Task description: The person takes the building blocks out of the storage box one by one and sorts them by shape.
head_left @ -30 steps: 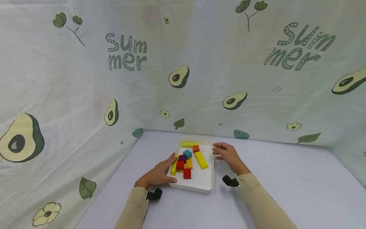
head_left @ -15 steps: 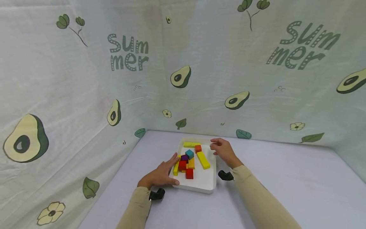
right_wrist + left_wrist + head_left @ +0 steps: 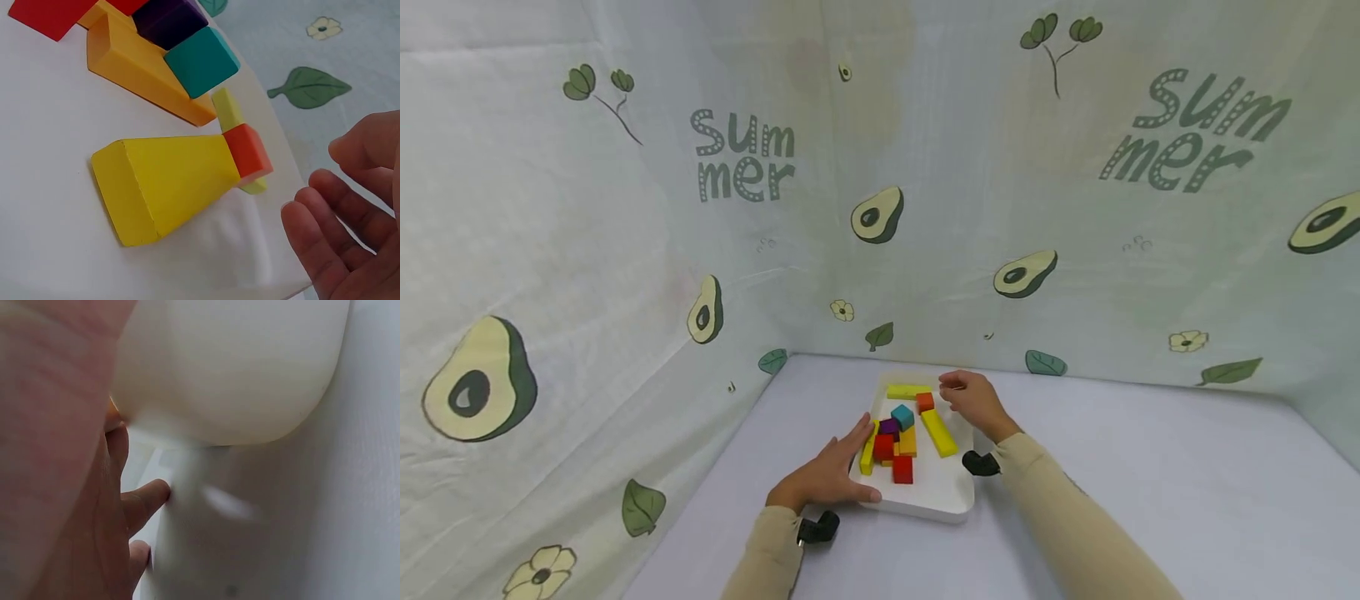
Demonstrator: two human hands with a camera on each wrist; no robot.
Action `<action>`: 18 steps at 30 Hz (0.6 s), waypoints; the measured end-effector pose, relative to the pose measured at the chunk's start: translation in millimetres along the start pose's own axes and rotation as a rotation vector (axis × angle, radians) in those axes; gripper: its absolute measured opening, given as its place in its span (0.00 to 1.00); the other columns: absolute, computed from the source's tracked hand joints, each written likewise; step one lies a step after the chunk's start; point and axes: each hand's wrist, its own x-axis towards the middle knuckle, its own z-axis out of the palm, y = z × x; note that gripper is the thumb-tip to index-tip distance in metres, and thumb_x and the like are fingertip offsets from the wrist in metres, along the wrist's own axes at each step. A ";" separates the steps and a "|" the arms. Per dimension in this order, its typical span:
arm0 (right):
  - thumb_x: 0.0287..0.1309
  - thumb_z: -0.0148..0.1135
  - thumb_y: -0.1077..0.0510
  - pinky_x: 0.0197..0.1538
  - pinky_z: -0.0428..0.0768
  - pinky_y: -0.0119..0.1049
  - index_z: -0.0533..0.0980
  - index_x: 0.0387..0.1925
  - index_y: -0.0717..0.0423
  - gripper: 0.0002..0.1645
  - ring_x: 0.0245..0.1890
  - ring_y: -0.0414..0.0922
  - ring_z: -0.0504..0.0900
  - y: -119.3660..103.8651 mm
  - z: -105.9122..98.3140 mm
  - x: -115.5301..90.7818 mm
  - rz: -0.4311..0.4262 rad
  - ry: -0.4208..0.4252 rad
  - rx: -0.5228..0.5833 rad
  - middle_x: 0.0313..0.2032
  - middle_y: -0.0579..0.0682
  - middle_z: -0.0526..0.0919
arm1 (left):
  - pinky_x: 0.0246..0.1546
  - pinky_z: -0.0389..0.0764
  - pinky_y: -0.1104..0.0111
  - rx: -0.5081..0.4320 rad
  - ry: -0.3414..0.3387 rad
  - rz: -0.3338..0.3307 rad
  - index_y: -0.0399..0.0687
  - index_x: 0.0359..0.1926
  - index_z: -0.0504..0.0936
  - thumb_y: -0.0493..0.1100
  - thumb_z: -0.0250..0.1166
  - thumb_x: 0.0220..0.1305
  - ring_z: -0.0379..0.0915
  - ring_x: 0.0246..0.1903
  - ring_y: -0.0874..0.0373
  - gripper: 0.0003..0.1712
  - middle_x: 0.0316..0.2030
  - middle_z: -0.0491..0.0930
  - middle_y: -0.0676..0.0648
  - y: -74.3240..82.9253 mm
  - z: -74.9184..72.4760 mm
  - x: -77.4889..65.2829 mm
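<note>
A white tray (image 3: 936, 498) holding several coloured wooden blocks lies on the table. My left hand (image 3: 823, 479) rests against its left side, fingers spread and thumb by the near-left corner; the left wrist view shows fingers beside the pale tray wall (image 3: 250, 375). My right hand (image 3: 979, 404) hovers over the far right rim, fingers loosely bent, nothing between them. Nearest to it are an orange-red cube (image 3: 248, 152) and a long yellow block (image 3: 165, 187). A teal cube (image 3: 203, 62), a purple cube (image 3: 170, 24) and an orange block (image 3: 137, 69) cluster farther left.
Two red cubes (image 3: 902, 469) sit toward the tray's near left. A yellow block (image 3: 868, 454) stands along the left wall, another yellow block (image 3: 908, 391) along the far wall. A printed cloth (image 3: 940, 250) hangs behind the white table (image 3: 1112, 483).
My right hand has moved left, from beside the tray to over its far right rim. My left hand stays at the tray's left side. The head view has shifted slightly.
</note>
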 end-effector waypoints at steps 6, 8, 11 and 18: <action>0.67 0.62 0.59 0.55 0.82 0.46 0.78 0.57 0.59 0.19 0.47 0.51 0.81 -0.3 9.1 7.3 -0.023 0.008 -0.118 0.51 0.54 0.82 | 0.72 0.40 0.38 -0.012 0.013 -0.014 0.58 0.81 0.48 0.71 0.74 0.45 0.41 0.77 0.46 0.68 0.80 0.39 0.53 -1.5 -0.7 -0.9; 0.66 0.63 0.60 0.55 0.82 0.47 0.79 0.56 0.59 0.18 0.47 0.51 0.80 0.1 11.1 6.9 -0.020 0.019 -0.148 0.51 0.54 0.83 | 0.72 0.40 0.38 -0.012 0.010 -0.007 0.57 0.81 0.48 0.71 0.73 0.46 0.41 0.77 0.46 0.68 0.80 0.39 0.52 -2.3 0.9 -0.1; 0.65 0.64 0.60 0.55 0.82 0.47 0.80 0.56 0.58 0.19 0.47 0.52 0.80 0.5 13.4 5.8 -0.008 0.024 -0.171 0.50 0.54 0.83 | 0.72 0.40 0.38 -0.019 0.012 0.001 0.56 0.81 0.48 0.71 0.73 0.46 0.41 0.77 0.46 0.68 0.80 0.39 0.52 -3.2 3.4 1.4; 0.65 0.66 0.57 0.53 0.83 0.45 0.78 0.61 0.58 0.24 0.48 0.51 0.80 -1.0 14.7 5.4 -0.011 -0.035 -0.268 0.52 0.55 0.82 | 0.72 0.39 0.39 -0.015 0.013 -0.022 0.60 0.81 0.47 0.72 0.73 0.46 0.39 0.77 0.48 0.68 0.80 0.38 0.55 -1.1 2.8 3.7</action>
